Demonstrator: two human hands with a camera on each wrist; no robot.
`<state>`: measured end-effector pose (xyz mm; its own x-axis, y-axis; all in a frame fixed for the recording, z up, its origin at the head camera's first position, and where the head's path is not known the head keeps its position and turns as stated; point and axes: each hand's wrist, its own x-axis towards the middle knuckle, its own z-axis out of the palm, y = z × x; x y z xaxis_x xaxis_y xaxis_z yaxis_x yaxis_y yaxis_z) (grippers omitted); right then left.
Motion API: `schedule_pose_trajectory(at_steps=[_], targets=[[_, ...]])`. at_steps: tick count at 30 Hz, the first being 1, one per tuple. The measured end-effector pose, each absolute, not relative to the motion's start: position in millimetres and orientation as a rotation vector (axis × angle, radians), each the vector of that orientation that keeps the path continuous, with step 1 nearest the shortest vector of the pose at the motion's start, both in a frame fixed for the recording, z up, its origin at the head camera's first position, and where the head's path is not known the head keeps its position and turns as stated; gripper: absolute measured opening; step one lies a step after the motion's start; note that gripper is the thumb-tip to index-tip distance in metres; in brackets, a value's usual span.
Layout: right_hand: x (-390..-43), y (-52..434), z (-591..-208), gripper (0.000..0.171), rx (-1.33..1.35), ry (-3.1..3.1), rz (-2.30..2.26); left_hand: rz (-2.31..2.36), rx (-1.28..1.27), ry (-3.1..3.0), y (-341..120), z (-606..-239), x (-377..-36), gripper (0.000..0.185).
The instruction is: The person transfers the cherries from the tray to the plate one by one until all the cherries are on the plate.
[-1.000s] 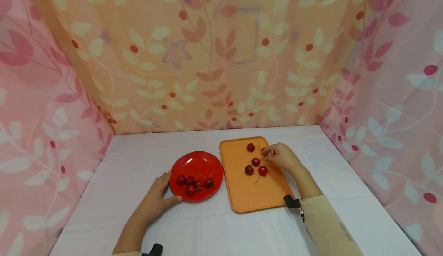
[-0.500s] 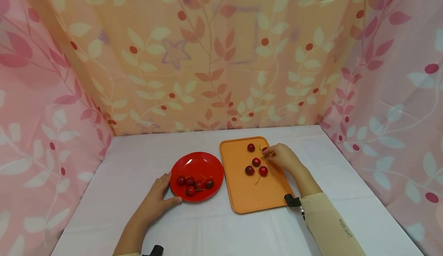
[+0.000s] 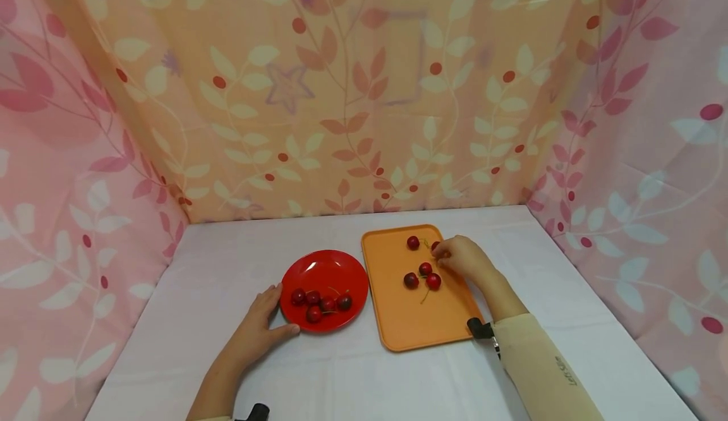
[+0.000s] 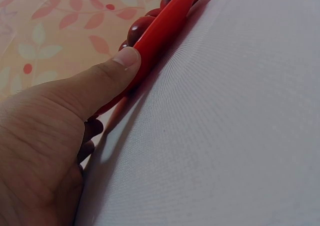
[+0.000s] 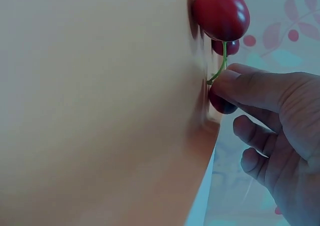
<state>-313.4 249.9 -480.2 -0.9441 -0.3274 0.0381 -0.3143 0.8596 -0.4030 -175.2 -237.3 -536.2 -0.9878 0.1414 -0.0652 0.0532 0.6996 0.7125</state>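
Shifted the middle cherry (image 3: 425, 268) slightly toward 4 o'clock on the orange tray (image 3: 398, 320), now right up beside a neighbour cherry (image 3: 434, 282); probably just bumped while working the grip, so no real setback; looks to be pinching the edge cherry (image 5: 222, 106) near the tray's 1 o'clock with the right hand (image 3: 465, 258); gripping the red plate (image 3: 321, 270) with the left hand (image 3: 258, 320), between 7 and 9 o'clock.

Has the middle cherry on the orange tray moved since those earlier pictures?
Yes, slightly: in the head view, judged against the orange tray, the middle cherry has shifted right and toward the tray's near edge.
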Motion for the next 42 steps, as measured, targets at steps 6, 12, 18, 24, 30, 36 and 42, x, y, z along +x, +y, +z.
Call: schedule_pose_trajectory(at_steps=[6,12,18,24,30,36,42], targets=[[-315.7,246.9,-480.2,0.018,-0.525,2.982,-0.658,1.164,0.168,2.796,-237.1,-535.1,-175.1,0.111],[-316.0,244.2,-481.4,0.014,-0.567,3.021,-0.605,1.177,0.182,2.793,-237.8,-536.5,-175.9,0.111],[-315.1,242.3,-482.6,0.008,-0.564,3.039,-0.509,1.175,0.174,2.785,-237.9,-538.1,-175.3,0.112],[-316.3,242.6,-484.0,0.003,-0.564,3.042,-0.438,1.160,0.178,2.802,-237.7,-537.2,-174.7,0.112],[-317.4,242.2,-482.8,0.007,-0.570,3.039,-0.401,1.151,0.171,2.808,-237.3,-536.5,-174.9,0.112],[-317.1,242.2,-480.9,0.005,-0.580,3.048,-0.402,1.166,0.196,2.826,-237.3,-536.3,-174.6,0.112],[-315.6,242.5,-478.6,0.004,-0.578,3.082,-0.412,1.174,0.226,2.836,-237.7,-537.6,-174.0,0.112]])
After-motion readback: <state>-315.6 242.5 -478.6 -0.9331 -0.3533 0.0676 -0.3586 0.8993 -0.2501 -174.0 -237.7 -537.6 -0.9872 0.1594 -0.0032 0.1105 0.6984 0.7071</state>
